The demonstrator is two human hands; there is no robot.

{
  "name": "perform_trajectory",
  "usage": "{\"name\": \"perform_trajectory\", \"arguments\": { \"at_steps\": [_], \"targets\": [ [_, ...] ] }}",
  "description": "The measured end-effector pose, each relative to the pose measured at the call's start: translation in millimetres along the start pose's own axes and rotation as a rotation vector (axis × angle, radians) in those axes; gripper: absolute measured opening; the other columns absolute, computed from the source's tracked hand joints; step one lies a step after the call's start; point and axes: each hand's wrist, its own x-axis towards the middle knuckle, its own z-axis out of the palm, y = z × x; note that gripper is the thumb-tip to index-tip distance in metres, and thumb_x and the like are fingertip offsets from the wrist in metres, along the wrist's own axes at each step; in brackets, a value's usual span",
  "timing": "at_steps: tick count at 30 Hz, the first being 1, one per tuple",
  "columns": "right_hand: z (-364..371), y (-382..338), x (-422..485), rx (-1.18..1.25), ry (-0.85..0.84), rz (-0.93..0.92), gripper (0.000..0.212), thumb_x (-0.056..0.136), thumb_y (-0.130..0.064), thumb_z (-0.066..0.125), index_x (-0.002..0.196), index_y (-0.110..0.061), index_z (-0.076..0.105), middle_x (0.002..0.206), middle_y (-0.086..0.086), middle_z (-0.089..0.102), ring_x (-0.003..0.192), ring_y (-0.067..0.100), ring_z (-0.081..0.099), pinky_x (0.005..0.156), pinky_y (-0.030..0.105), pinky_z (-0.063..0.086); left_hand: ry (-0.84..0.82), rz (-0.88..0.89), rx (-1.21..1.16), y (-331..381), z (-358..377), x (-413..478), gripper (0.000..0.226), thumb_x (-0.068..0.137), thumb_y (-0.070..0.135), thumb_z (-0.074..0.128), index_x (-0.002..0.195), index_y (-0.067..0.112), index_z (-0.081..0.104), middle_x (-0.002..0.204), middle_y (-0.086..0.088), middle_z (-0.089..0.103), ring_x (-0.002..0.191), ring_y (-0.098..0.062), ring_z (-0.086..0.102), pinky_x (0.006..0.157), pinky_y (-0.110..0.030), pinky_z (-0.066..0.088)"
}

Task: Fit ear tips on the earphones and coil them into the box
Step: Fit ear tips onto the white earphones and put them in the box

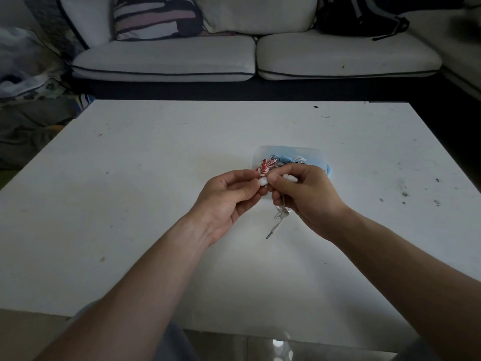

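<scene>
While my left hand (pixel 229 194) pinches a white ear tip (pixel 263 182) and my right hand (pixel 304 196) grips the earbud (pixel 290 177) just before the box (pixel 316 155) on the worktop (pixel 156 165), I judge fitting's underway, needing square alignment next.

Two hands (pixel 229 196), one box (pixel 316 155), one jack plug (pixel 270 234), two sofa cushions (pixel 164 58).
</scene>
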Motion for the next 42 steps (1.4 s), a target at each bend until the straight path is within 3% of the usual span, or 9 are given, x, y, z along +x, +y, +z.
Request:
{"name": "perform_trajectory", "arguments": {
  "at_steps": [9, 21, 27, 32, 37, 40, 42],
  "targets": [
    [-6, -1, 3, 0.098, -0.063, 0.104, 0.013, 0.097, -0.002, 0.058, 0.089, -0.001, 0.068, 0.076, 0.011, 0.063, 0.060, 0.012, 0.058, 0.059, 0.024, 0.051, -0.030, -0.003, -0.014, 1, -1, 1, 0.015, 0.088, -0.006, 0.062, 0.093, 0.007, 0.068, 0.087, -0.013, 0.075, 0.079, -0.018, 0.074, 0.071, -0.020, 0.059],
    [-6, -3, 2, 0.119, -0.067, 0.158, 0.012, 0.097, -0.003, 0.057, 0.090, 0.000, 0.067, 0.073, 0.009, 0.062, 0.059, 0.010, 0.058, 0.057, 0.021, 0.052, -0.054, 0.018, 0.031, -3, -2, 5, 0.015, 0.085, -0.002, 0.064, 0.093, 0.009, 0.069, 0.083, -0.010, 0.075, 0.076, -0.015, 0.072, 0.070, -0.021, 0.058],
    [-8, -3, 2, -0.001, -0.062, 0.109, 0.012, 0.096, -0.004, 0.060, 0.091, 0.001, 0.069, 0.072, 0.008, 0.064, 0.060, 0.012, 0.059, 0.060, 0.022, 0.053, -0.053, 0.062, 0.159, -8, -4, 9, 0.014, 0.084, 0.003, 0.068, 0.096, 0.011, 0.071, 0.084, -0.008, 0.073, 0.077, -0.016, 0.069, 0.071, -0.023, 0.057],
    [-10, -4, 3, 0.088, -0.083, 0.172, 0.015, 0.097, -0.005, 0.058, 0.091, -0.001, 0.070, 0.073, 0.007, 0.063, 0.061, 0.011, 0.058, 0.060, 0.023, 0.052, -0.088, 0.037, 0.127, -7, -5, 9, 0.017, 0.092, 0.001, 0.060, 0.104, 0.008, 0.070, 0.088, -0.008, 0.074, 0.080, -0.016, 0.070, 0.076, -0.025, 0.059],
    [-9, -4, 1, 0.093, -0.103, 0.190, 0.015, 0.097, -0.006, 0.057, 0.090, -0.003, 0.070, 0.073, 0.007, 0.064, 0.061, 0.012, 0.060, 0.060, 0.022, 0.053, -0.102, 0.036, 0.145, -7, -4, 7, 0.016, 0.088, 0.002, 0.065, 0.101, 0.009, 0.070, 0.083, -0.007, 0.072, 0.076, -0.015, 0.068, 0.075, -0.025, 0.059],
    [-10, -5, -1, 0.096, -0.102, 0.195, 0.014, 0.097, -0.006, 0.057, 0.091, -0.003, 0.070, 0.074, 0.008, 0.064, 0.061, 0.012, 0.060, 0.060, 0.022, 0.053, -0.071, 0.071, 0.245, -9, -3, 6, 0.011, 0.091, 0.011, 0.065, 0.100, 0.013, 0.071, 0.086, -0.004, 0.074, 0.080, -0.016, 0.070, 0.072, -0.026, 0.056],
    [-10, -7, -1, 0.119, -0.095, 0.197, 0.014, 0.098, -0.006, 0.057, 0.094, 0.000, 0.069, 0.075, 0.009, 0.062, 0.061, 0.012, 0.059, 0.059, 0.022, 0.052, -0.049, 0.075, 0.344, -10, -3, 4, 0.018, 0.093, 0.030, 0.063, 0.103, 0.017, 0.072, 0.097, -0.004, 0.075, 0.090, -0.017, 0.070, 0.076, -0.028, 0.054]
  ]
}}
